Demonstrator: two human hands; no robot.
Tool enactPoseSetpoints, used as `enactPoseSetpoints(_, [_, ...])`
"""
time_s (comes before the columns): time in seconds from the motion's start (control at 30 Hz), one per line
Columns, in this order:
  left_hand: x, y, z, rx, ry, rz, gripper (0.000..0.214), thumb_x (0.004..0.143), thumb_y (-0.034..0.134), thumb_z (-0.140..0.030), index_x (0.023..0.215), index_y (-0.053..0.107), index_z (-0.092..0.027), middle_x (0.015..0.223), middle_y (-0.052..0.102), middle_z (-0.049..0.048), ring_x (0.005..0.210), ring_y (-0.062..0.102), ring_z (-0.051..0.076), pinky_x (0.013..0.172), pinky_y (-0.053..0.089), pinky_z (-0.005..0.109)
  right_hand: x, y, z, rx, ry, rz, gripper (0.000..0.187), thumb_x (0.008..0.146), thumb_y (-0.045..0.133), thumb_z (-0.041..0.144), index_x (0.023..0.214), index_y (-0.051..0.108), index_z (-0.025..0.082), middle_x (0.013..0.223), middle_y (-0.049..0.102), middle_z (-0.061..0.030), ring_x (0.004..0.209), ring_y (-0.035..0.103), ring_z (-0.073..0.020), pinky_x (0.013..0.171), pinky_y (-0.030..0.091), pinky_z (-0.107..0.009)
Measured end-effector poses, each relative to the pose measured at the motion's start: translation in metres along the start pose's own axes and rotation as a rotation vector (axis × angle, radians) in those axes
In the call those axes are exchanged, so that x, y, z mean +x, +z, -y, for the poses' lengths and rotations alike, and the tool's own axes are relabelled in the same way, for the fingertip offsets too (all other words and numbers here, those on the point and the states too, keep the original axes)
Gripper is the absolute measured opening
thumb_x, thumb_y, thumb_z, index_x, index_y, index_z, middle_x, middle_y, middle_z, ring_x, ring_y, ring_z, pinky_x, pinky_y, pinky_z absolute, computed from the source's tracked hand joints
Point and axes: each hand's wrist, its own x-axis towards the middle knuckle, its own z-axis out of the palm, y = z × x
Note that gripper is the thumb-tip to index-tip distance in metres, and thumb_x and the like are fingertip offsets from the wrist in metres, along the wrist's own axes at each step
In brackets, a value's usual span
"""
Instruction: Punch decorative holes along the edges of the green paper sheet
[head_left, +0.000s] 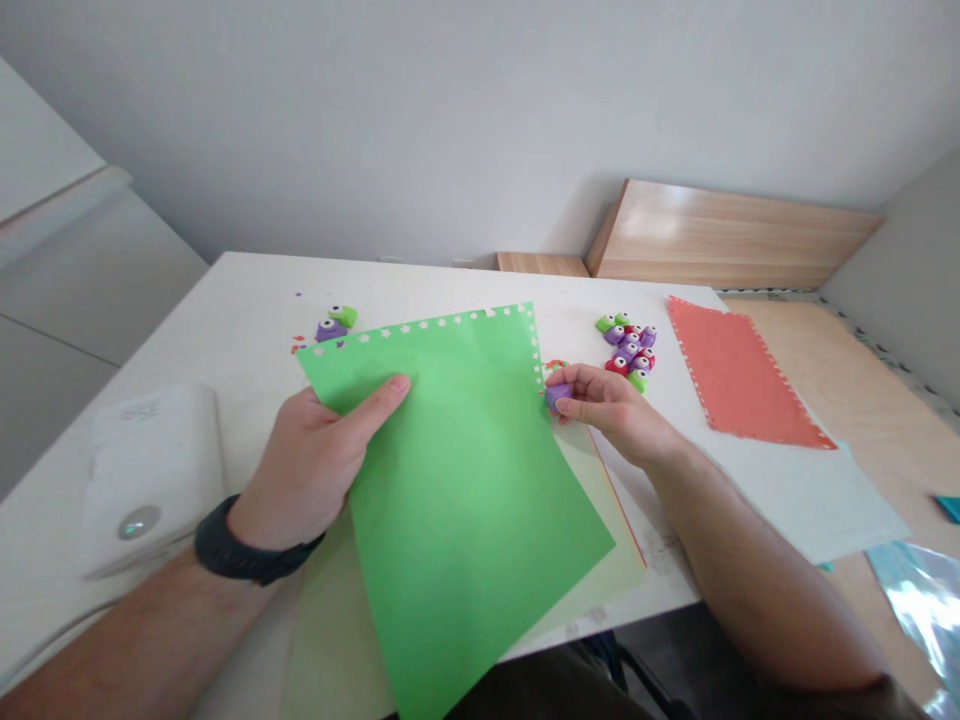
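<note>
Pinching a purple craft punch [557,397] in the right hand [611,410], fingertips and thumb closed around its body, right at the star-cut right margin of a green paper sheet [465,520]. Left hand [311,460] clamping that sheet's left edge, thumb [386,395] lying across the top, the sheet spanning the gap between both hands and drooping toward the body. Sheet probably light, thin and floppy, apt to crease, and likely weakest along the punched stars; safest hold seemingly flat, on uncut paper close to the punch. Paler sheet [592,570] lying beneath it. Just past the right hand, a heap of craft punches [626,350]; farther right, a coral sheet [739,375] with a starred border. Beyond the left hand, two more punches [334,323] on a white table [225,300].
</note>
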Motion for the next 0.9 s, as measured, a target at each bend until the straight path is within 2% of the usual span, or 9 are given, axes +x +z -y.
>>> enactPoseSetpoints(0.13, [-0.001, 0.0023, -0.0019, -0.037, -0.02, -0.029, 0.05, 0.076, 0.093, -0.047, 0.116, 0.082, -0.018, 0.122, 0.081, 0.0116, 0.1, 0.081, 0.031, 0.082, 0.069, 0.035, -0.0009, 0.0006, 0.0007, -0.024, -0.001, -0.011, 0.033, 0.082, 0.085, 0.025, 0.113, 0.073, 0.019, 0.098, 0.068, -0.002, 0.087, 0.06, -0.0163, 0.082, 0.044, -0.032])
enactPoseSetpoints(0.4, [-0.0012, 0.0054, -0.0023, -0.088, -0.011, -0.037, 0.041, 0.078, 0.093, -0.037, 0.114, 0.083, -0.02, 0.118, 0.082, 0.0079, 0.092, 0.082, 0.026, 0.078, 0.069, 0.029, -0.0003, 0.0019, 0.0025, -0.056, 0.0, -0.015, 0.033, 0.082, 0.085, 0.027, 0.111, 0.073, 0.019, 0.098, 0.069, -0.0021, 0.088, 0.061, -0.0167, 0.083, 0.045, -0.033])
enactPoseSetpoints(0.7, [0.0003, 0.0029, -0.0004, -0.062, -0.004, -0.041, 0.045, 0.078, 0.093, -0.038, 0.118, 0.083, -0.021, 0.124, 0.081, 0.0081, 0.097, 0.082, 0.027, 0.08, 0.069, 0.029, -0.0003, 0.0028, 0.0033, -0.06, -0.011, -0.014, 0.031, 0.082, 0.085, 0.026, 0.11, 0.074, 0.019, 0.097, 0.069, -0.0013, 0.086, 0.06, -0.0159, 0.082, 0.045, -0.032])
enactPoseSetpoints(0.9, [-0.0008, 0.0048, -0.0003, -0.093, -0.034, -0.035, 0.05, 0.075, 0.094, -0.04, 0.119, 0.082, -0.02, 0.123, 0.081, 0.0101, 0.093, 0.082, 0.029, 0.077, 0.07, 0.033, -0.0008, 0.0027, 0.0022, -0.03, -0.022, -0.039, 0.035, 0.081, 0.087, 0.027, 0.112, 0.074, 0.019, 0.102, 0.069, -0.002, 0.088, 0.06, -0.0155, 0.083, 0.045, -0.032])
